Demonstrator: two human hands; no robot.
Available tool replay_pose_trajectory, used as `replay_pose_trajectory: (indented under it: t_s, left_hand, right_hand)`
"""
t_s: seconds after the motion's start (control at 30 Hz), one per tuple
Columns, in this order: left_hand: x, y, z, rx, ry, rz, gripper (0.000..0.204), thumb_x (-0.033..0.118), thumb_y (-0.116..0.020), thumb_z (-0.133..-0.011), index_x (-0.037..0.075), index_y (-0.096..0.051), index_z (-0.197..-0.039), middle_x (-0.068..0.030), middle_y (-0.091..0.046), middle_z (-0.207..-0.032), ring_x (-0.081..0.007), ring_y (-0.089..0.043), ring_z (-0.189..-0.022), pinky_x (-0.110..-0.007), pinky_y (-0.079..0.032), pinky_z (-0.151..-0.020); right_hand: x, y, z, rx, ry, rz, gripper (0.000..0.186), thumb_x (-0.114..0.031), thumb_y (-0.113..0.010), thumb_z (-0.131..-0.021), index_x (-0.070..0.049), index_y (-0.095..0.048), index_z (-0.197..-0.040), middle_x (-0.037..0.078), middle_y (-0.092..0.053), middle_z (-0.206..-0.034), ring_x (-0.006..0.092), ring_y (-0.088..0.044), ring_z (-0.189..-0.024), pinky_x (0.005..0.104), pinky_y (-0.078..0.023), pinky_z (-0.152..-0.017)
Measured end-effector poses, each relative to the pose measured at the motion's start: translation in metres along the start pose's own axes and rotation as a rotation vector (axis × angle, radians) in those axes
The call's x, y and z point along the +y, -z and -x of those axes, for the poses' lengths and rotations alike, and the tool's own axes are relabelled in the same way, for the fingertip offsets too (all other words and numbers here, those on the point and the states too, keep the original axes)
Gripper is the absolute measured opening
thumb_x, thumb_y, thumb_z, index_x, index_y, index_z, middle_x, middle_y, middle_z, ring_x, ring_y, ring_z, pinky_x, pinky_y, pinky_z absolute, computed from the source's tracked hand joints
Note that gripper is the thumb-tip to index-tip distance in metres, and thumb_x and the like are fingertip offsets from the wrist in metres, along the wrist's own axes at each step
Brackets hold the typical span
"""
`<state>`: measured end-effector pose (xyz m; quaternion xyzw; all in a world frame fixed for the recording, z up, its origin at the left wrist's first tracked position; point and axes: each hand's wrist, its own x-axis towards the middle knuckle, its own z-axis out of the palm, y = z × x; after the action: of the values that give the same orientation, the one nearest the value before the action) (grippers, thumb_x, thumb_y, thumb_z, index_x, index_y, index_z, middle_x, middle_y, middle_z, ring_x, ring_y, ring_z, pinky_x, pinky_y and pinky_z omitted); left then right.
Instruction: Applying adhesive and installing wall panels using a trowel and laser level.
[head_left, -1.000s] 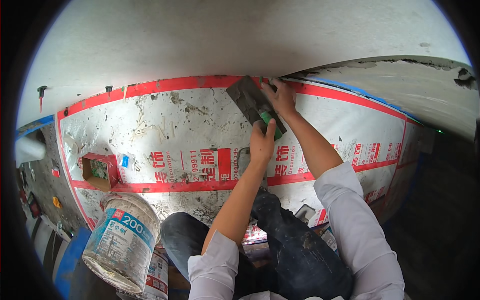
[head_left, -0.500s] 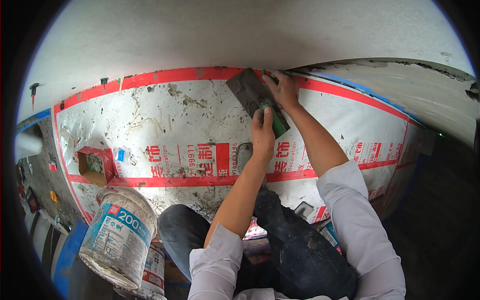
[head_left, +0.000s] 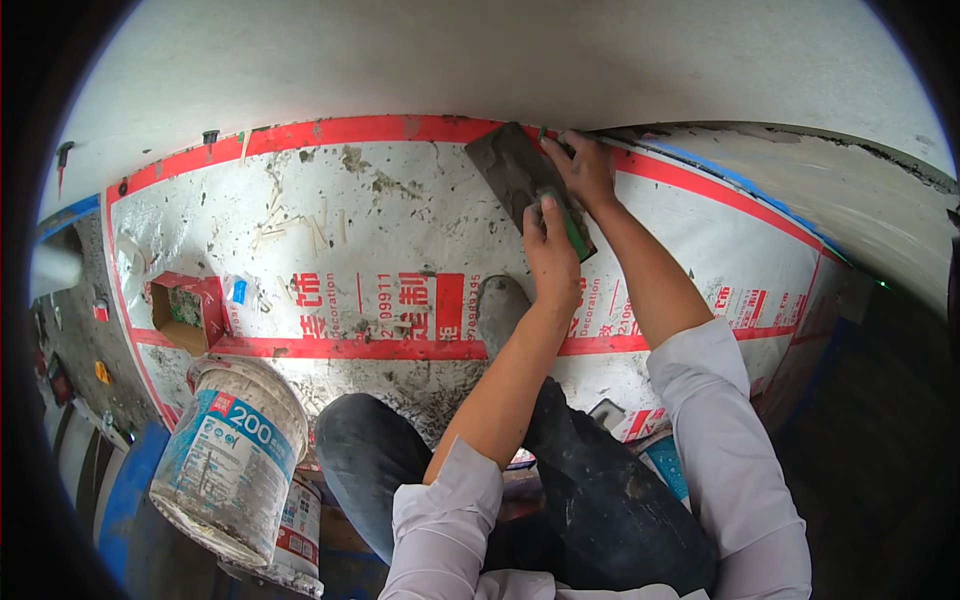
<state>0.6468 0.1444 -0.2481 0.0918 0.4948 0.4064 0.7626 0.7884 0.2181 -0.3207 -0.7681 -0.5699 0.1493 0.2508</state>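
My left hand [head_left: 550, 250] is closed on the green handle of a dark, mortar-smeared flat trowel [head_left: 505, 170]. The trowel lies at a slant, its top end by the foot of the white wall [head_left: 480, 65]. Just right of the blade, my right hand [head_left: 585, 175] has curled fingers at the wall's lower edge; what they hold is hidden. A small green piece [head_left: 541, 133] sticks up at that edge. Below is red-and-white printed protective sheeting [head_left: 200, 200], spotted with grey mortar and scattered pale sticks [head_left: 300, 228].
A small open cardboard box [head_left: 185, 310] sits at left, above stacked grimy buckets [head_left: 225, 470]. My knees and dusty shoe [head_left: 500, 310] are below my hands. A grey metal tool [head_left: 606, 412] lies by my right knee. A smeared wall strip [head_left: 850, 170] runs along the upper right.
Both hands and the trowel have moved slightly up and to the right in the view. The surroundings have shifted slightly up too, and more of my shoe shows.
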Motion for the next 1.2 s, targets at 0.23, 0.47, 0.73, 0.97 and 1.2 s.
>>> replay_pose_trajectory:
  t_s: [0.23,0.47,0.73,0.97,1.2]
  left_hand:
    - [0.031,-0.013,0.005,0.035,0.175,0.126,0.037,0.043,-0.051,-0.120,0.006,-0.054,-0.119,-0.0058,-0.065,-0.089,-0.0162,-0.062,-0.069,-0.034,-0.054,-0.062]
    - [0.046,-0.031,0.004,0.082,0.193,0.075,0.037,0.042,-0.049,-0.121,0.005,-0.053,-0.122,-0.0067,-0.065,-0.089,-0.0173,-0.063,-0.070,-0.036,-0.055,-0.063]
    - [0.060,-0.041,0.000,0.101,0.239,0.012,0.041,0.043,-0.050,-0.120,0.002,-0.053,-0.126,-0.0102,-0.065,-0.092,-0.0206,-0.067,-0.074,-0.039,-0.059,-0.065]
    - [0.060,-0.032,-0.002,0.100,0.225,-0.059,0.040,0.041,-0.050,-0.120,0.002,-0.055,-0.123,-0.0097,-0.067,-0.094,-0.0202,-0.068,-0.077,-0.037,-0.059,-0.064]
    - [0.018,0.012,0.005,0.100,0.003,-0.246,0.040,0.042,-0.051,-0.120,0.002,-0.058,-0.120,-0.0064,-0.065,-0.092,-0.0147,-0.063,-0.077,-0.033,-0.055,-0.064]
  right_hand:
    - [-0.007,0.004,0.005,0.005,0.046,-0.056,0.038,-0.040,-0.080,-0.100,-0.003,-0.074,-0.095,0.023,-0.075,-0.090,0.0463,-0.072,-0.086,0.0512,-0.055,-0.074]
    - [-0.003,0.002,0.003,-0.049,-0.003,-0.020,0.035,-0.039,-0.079,-0.101,-0.004,-0.076,-0.097,0.021,-0.076,-0.089,0.0450,-0.073,-0.085,0.0502,-0.056,-0.074]
    - [0.005,-0.001,-0.001,-0.082,0.018,0.040,0.039,-0.043,-0.073,-0.106,-0.004,-0.075,-0.101,0.022,-0.075,-0.093,0.0470,-0.072,-0.089,0.0504,-0.056,-0.080]
    - [-0.003,0.004,-0.003,-0.131,0.005,0.041,0.038,-0.041,-0.072,-0.106,-0.003,-0.074,-0.097,0.023,-0.075,-0.091,0.0475,-0.071,-0.089,0.0522,-0.055,-0.080]
    - [0.001,0.002,-0.006,-0.051,0.133,0.041,0.038,-0.039,-0.076,-0.103,-0.004,-0.073,-0.089,0.021,-0.074,-0.084,0.0465,-0.071,-0.083,0.0531,-0.054,-0.073]
